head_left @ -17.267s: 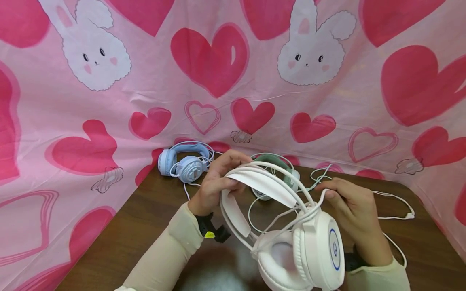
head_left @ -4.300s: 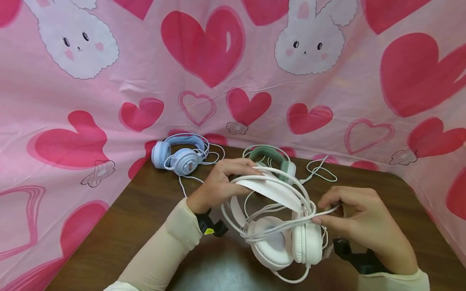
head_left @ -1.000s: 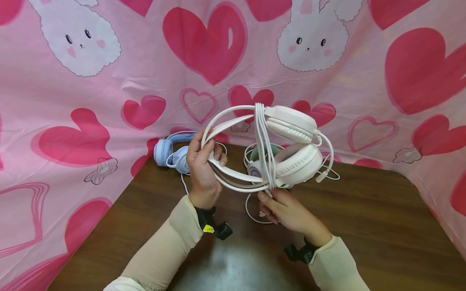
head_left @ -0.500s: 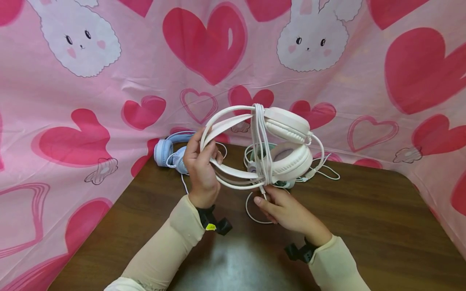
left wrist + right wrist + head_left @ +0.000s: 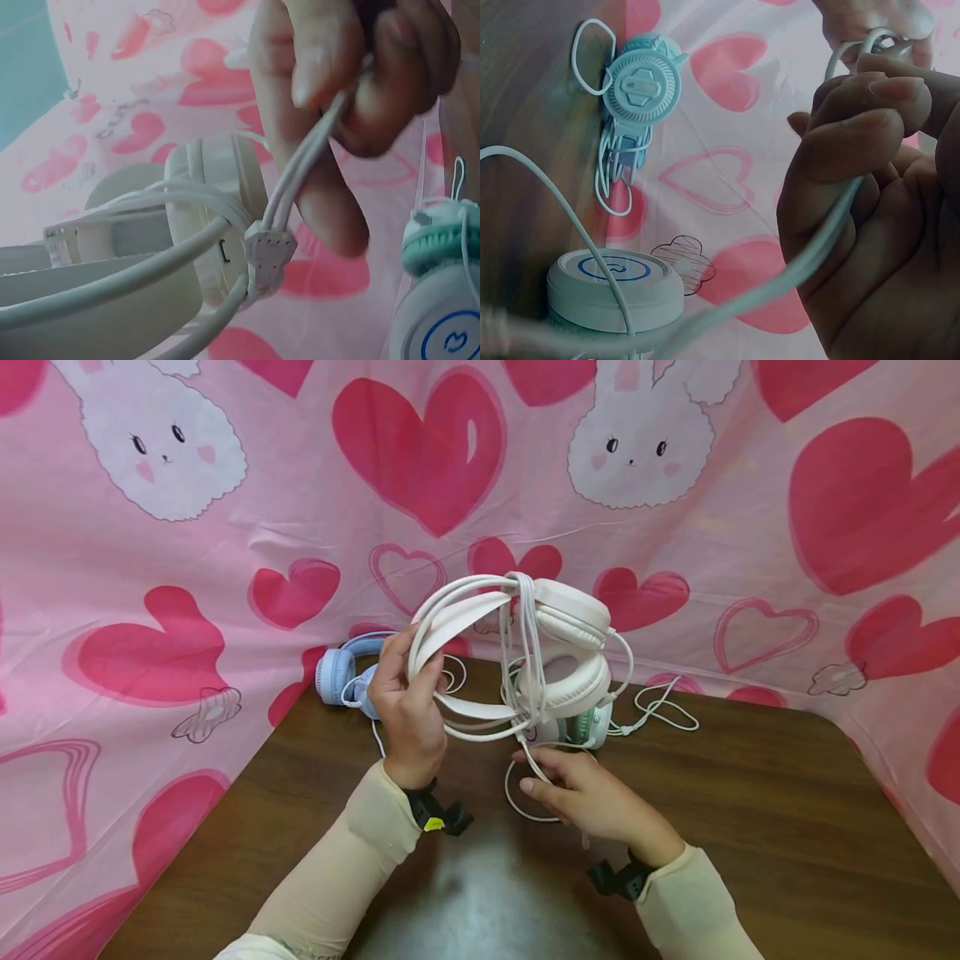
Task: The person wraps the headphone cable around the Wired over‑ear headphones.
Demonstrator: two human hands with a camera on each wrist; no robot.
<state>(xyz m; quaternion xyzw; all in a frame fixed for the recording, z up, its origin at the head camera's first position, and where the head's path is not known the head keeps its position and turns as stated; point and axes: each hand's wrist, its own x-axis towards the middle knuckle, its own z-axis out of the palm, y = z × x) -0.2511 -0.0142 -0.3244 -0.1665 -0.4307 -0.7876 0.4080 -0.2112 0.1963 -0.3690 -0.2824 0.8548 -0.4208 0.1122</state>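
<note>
White headphones [image 5: 573, 610] are held up over the table, ear cups to the right and microphone arm beyond them. My left hand [image 5: 412, 714] grips them by the headband. Several turns of white cable [image 5: 536, 652] are wound round the band next to the ear cups. Below the wraps, my right hand [image 5: 592, 793] holds the cable's free end between thumb and fingers. In the left wrist view, two thin cords run from a white cable splitter [image 5: 268, 259] up into the right hand's fingers. The right wrist view shows the cord [image 5: 802, 262] passing through curled fingers.
Blue headphones [image 5: 336, 677] lie at the table's back left. Green-and-white headphones [image 5: 597, 727] sit behind the held pair, partly hidden, with their loose cable [image 5: 656, 710] to the right. A pink heart-patterned cloth [image 5: 450, 468] hangs behind the brown table [image 5: 750, 827].
Earlier the cable was being drawn round the headband; now it is wrapped there. Over the last second the headphones shifted left and tilted, and more cord shows between them and the right hand.
</note>
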